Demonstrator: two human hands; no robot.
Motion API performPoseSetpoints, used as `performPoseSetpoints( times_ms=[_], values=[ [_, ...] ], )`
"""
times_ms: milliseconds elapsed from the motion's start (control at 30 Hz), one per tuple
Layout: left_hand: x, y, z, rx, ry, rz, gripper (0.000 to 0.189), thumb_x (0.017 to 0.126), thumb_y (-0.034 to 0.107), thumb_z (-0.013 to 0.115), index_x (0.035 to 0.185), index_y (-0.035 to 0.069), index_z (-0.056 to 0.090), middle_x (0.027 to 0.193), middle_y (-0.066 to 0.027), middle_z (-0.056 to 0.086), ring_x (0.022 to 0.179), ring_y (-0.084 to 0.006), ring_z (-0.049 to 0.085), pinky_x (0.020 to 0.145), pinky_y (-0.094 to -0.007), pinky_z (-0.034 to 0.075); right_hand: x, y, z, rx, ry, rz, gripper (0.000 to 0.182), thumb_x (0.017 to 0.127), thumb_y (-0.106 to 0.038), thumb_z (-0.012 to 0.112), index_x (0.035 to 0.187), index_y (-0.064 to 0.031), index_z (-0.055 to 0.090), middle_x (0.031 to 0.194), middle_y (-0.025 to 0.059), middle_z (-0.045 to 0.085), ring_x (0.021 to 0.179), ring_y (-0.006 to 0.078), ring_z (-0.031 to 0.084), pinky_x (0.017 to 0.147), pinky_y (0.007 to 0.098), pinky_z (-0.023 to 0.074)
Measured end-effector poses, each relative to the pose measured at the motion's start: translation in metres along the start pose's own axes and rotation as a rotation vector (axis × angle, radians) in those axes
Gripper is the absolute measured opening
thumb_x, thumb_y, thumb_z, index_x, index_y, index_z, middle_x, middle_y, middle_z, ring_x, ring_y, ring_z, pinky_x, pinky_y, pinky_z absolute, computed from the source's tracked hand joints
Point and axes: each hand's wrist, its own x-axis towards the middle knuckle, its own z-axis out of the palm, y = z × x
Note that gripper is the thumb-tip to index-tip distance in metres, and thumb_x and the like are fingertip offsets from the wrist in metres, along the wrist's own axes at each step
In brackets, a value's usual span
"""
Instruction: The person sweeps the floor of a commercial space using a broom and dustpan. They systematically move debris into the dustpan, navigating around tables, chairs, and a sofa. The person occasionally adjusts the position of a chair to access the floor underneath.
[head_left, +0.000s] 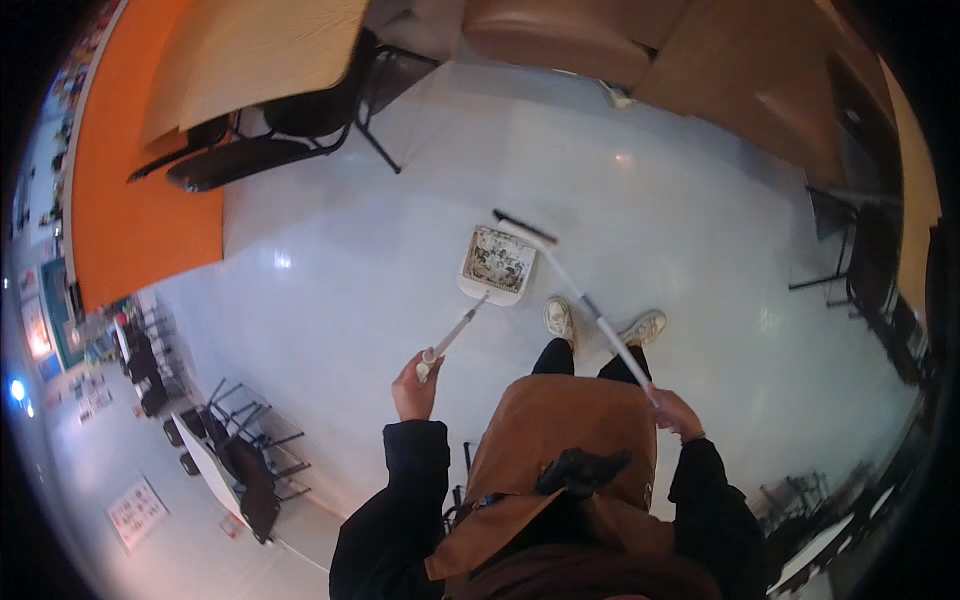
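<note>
My left hand (416, 388) grips the top end of a pale handle (454, 334) that slopes down to a white dustpan (471, 289). Dark dirt or stains mark the inside of the pan. In my right hand (673, 412) is the long white pole of a broom (622, 349). Its narrow head with dark bristles (517, 220) lies across the far edge of the dustpan as seen from above; whether the two touch I cannot tell. My light shoes (559, 319) stand close to the pan, and a brown apron (574, 416) hangs below me.
Ahead on the left, a wooden-topped table (255, 60) has black chairs (247, 157) beside it, near an orange partition (150, 225). Brown padded seating (555, 34) lines the far side. A black chair (870, 255) stands at right. More tables and chairs (232, 465) lie lower left.
</note>
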Motion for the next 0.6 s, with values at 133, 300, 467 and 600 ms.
performPoseSetpoints(
  times_ms=[133, 300, 467, 600],
  values=[
    [0.016, 0.017, -0.018, 0.091, -0.162, 0.201, 0.021, 0.064, 0.017, 0.061, 0.082, 0.008, 0.055, 0.070, -0.0091, 0.057, 0.062, -0.0220, 0.056, 0.052, -0.0270, 0.044, -0.004, 0.012, -0.023, -0.018, 0.467, -0.100, 0.039, 0.077, -0.045, 0.032, 0.063, -0.0097, 0.039, 0.040, -0.0021, 0.029, 0.030, 0.0067, 0.026, 0.027, 0.0210, 0.0191],
    [0.037, 0.057, 0.003, 0.256, -0.446, 0.472, 0.022, 0.062, 0.015, 0.063, 0.082, 0.008, 0.056, 0.070, -0.0087, 0.057, 0.061, -0.0188, 0.056, 0.052, -0.0252, 0.045, 0.089, 0.035, -0.102, 0.212, 0.339, -0.779, 0.037, 0.079, -0.043, 0.029, 0.066, -0.0095, 0.038, 0.038, -0.0010, 0.029, 0.028, 0.0104, 0.027, 0.028, 0.0242, 0.0224],
    [0.047, 0.068, 0.030, 0.190, -0.447, 0.641, 0.020, 0.064, 0.019, 0.060, 0.083, 0.013, 0.055, 0.067, -0.0058, 0.056, 0.057, -0.0199, 0.055, 0.048, -0.0267, 0.044, 0.169, 0.111, 0.009, 0.300, 0.505, -0.224, 0.047, 0.080, -0.039, 0.027, 0.053, -0.0046, 0.044, 0.038, 0.0055, 0.040, 0.030, 0.0200, 0.039, 0.031, 0.0303, 0.0307],
    [0.058, 0.071, 0.013, 0.203, -0.404, 0.583, 0.019, 0.064, 0.020, 0.060, 0.081, 0.011, 0.056, 0.065, -0.0079, 0.056, 0.057, -0.0205, 0.055, 0.048, -0.0266, 0.044, 0.024, 0.086, 0.079, 0.485, 0.074, -0.151, 0.042, 0.075, -0.047, 0.037, 0.054, -0.0097, 0.040, 0.039, -0.0010, 0.032, 0.027, 0.0105, 0.029, 0.027, 0.0245, 0.0217]
  ],
)
